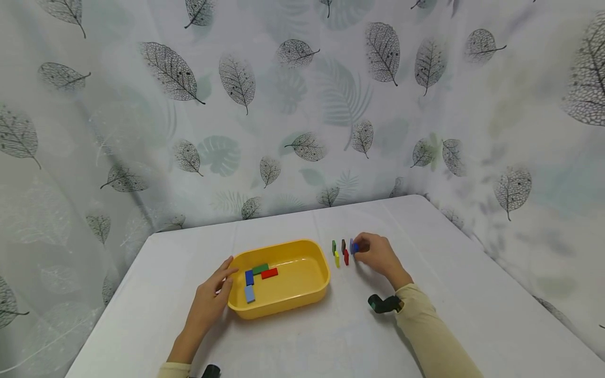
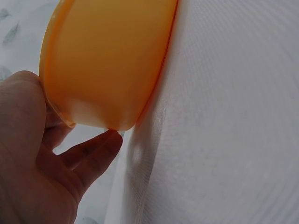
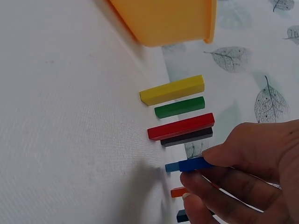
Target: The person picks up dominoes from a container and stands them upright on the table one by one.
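Observation:
A shallow yellow tray (image 1: pixel 294 304) stands on the table. My left hand (image 1: pixel 211 297) holds its left end, with the thumb by the rim and fingertips (image 2: pixel 112 140) against the outer wall. In the tray lie a green block (image 1: pixel 260 269), a red block (image 1: pixel 269 273), a dark blue block (image 1: pixel 249 277) and a light blue block (image 1: pixel 250 294). To the tray's right, my right hand (image 1: pixel 378 255) pinches a blue block (image 3: pixel 194 164) between thumb and fingers. A lighter blue block (image 3: pixel 172 167) shows just behind it, and I cannot tell whether they touch.
Beside the right hand, a yellow block (image 3: pixel 173 91), a green block (image 3: pixel 180 108), a red block (image 3: pixel 181 126) and a dark block (image 3: pixel 187 137) stand upright. An orange block (image 3: pixel 177 192) and a dark teal block (image 3: pixel 182 215) are partly hidden by fingers. Leaf-patterned cloth hangs behind the white table (image 1: pixel 302 346).

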Motion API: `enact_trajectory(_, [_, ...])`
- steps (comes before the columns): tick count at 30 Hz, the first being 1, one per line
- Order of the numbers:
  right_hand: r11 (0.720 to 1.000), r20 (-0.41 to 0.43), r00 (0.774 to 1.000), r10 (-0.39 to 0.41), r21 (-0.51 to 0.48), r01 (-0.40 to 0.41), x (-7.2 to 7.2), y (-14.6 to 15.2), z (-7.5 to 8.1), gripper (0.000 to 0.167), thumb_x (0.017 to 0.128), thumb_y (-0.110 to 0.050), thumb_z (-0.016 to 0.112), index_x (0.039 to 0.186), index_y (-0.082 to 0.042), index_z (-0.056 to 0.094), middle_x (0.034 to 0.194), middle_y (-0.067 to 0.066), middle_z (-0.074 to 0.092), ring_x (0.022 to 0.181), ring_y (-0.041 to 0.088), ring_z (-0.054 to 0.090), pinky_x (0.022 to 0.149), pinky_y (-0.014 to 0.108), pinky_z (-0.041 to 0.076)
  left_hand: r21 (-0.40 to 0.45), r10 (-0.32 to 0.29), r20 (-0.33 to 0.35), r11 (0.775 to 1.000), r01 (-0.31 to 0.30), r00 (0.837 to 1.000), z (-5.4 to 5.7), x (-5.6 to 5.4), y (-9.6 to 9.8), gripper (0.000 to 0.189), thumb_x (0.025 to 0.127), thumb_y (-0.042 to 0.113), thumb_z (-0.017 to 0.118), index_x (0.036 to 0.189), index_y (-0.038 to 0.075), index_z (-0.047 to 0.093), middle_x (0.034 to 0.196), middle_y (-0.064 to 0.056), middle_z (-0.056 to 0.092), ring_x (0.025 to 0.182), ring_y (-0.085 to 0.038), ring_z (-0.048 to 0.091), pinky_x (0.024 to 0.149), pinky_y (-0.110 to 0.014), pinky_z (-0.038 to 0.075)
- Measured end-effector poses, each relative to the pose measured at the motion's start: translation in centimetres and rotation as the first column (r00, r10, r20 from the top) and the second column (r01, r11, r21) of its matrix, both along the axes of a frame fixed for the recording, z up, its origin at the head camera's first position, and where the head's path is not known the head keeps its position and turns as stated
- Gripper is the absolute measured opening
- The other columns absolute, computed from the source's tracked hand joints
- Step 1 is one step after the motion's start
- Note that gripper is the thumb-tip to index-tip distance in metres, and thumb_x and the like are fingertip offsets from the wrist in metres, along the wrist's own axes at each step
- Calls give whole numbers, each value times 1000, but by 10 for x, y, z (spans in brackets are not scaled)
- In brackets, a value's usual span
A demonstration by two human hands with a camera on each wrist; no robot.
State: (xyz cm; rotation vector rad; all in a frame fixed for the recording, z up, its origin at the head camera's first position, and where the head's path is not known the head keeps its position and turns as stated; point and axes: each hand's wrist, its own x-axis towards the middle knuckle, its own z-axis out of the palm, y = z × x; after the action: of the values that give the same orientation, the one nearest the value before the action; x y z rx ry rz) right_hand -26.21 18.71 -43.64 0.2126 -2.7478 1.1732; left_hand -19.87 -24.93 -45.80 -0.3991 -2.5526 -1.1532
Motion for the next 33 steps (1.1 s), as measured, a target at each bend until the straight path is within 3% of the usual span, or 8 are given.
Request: enact_trajectory(33, [998, 95, 995, 21, 53, -26, -3, 0, -5, 29, 83, 4, 79, 110, -3, 70, 96, 4, 70, 91, 22, 66, 85, 43, 59, -9, 5, 8, 1000, -5, 1000, 0, -1, -1, 31, 107, 9, 55, 136, 5, 67, 160, -3, 46, 143, -29, 47, 104, -48, 50])
